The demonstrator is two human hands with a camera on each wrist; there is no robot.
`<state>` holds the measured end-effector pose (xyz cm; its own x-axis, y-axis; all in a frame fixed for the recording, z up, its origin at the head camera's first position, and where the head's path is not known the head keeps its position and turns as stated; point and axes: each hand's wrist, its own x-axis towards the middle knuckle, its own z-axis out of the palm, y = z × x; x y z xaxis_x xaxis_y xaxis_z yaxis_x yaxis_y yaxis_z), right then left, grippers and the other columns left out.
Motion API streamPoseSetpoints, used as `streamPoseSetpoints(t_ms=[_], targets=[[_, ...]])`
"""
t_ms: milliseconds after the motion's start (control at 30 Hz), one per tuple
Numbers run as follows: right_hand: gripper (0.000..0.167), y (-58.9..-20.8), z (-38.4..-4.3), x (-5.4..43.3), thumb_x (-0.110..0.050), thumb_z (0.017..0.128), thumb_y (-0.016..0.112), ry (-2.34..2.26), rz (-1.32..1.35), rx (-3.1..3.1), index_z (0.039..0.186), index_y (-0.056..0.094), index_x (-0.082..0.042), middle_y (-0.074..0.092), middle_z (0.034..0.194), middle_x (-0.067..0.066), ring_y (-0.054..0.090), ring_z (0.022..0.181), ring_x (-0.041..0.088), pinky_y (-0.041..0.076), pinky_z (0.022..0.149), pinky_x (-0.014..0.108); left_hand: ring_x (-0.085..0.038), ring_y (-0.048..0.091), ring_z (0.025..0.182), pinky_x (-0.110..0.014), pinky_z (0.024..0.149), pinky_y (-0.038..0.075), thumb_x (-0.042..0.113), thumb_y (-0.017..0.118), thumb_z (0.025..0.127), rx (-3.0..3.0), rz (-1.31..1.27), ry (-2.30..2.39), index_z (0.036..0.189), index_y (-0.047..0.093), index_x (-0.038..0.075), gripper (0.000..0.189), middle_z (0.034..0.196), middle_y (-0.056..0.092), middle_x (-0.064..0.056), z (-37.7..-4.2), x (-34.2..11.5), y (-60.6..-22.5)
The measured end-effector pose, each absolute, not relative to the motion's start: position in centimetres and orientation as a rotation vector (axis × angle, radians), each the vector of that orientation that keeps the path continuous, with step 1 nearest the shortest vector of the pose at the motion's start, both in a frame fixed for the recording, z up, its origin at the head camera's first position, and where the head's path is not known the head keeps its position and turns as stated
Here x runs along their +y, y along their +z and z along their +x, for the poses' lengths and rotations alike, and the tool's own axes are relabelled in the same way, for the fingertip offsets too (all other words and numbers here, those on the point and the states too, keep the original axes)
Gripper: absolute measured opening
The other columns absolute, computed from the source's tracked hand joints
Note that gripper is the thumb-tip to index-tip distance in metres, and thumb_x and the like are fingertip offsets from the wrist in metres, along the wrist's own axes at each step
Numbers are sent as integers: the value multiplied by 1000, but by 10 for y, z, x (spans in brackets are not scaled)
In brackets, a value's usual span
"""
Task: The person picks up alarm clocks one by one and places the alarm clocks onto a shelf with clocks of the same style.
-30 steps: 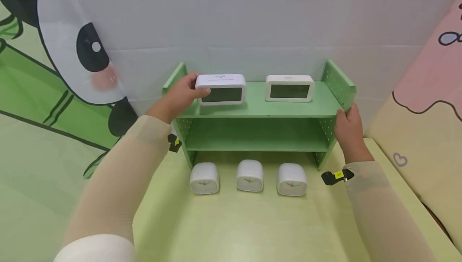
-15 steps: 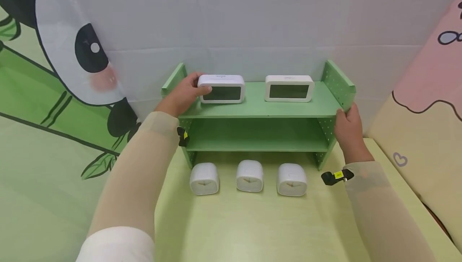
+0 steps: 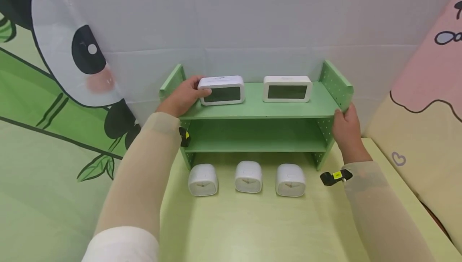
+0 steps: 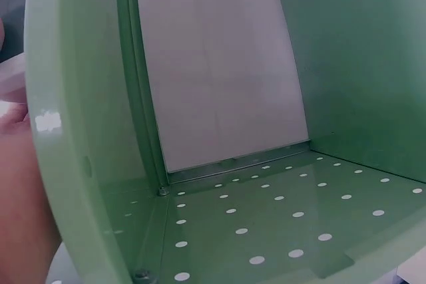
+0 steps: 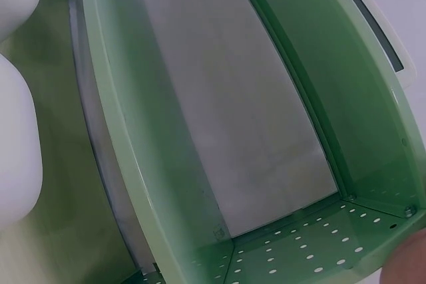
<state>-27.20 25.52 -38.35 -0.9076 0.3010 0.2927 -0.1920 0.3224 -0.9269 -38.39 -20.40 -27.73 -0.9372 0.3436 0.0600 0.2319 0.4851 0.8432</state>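
Note:
My left hand (image 3: 185, 95) grips the left end of a white digital clock (image 3: 224, 91), thumb on its front. That clock is at the left of the green shelf's (image 3: 260, 111) top board, its dark screen facing me. On the right side panel (image 3: 335, 83), my right hand (image 3: 347, 132) holds the front edge, thumb toward me. A second white digital clock (image 3: 287, 89) stands between them on the top board, touched by neither hand. In the right wrist view only a bit of the right hand (image 5: 406, 261) shows, at the lower right corner.
Below the shelf's front, three small white analog clocks (image 3: 248, 177) stand in a row on the pale yellow-green table (image 3: 238, 226). A white cloth backdrop (image 3: 252, 21) hangs right behind the shelf. Perforated side panels (image 4: 266, 211) bound the shelf's levels.
My left hand and forearm have shifted slightly right, and the clock it holds has settled a little within the top board. The right hand keeps its grip on the panel.

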Motion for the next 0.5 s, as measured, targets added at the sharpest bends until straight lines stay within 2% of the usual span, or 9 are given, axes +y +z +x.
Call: streamPoseSetpoints(t_ms=[233, 500], targets=[[55, -386, -274, 255, -27, 111, 27, 1609, -98, -2167, 163, 21, -9, 34, 160, 20, 28, 148, 31, 19, 121, 52, -24, 45, 130, -41, 114, 33, 23, 68, 101, 2572, 449, 1532, 156, 37, 9, 65, 149, 47, -8, -384, -199, -276], [54, -386, -275, 255, -27, 111, 27, 1575, -107, -2160, 161, 25, -6, 37, 157, 21, 31, 144, 29, 22, 120, 50, -23, 47, 129, -42, 110, 38, 23, 68, 102, 2566, 368, 1615, 155, 40, 11, 62, 148, 48, -6, -386, -194, -278]])
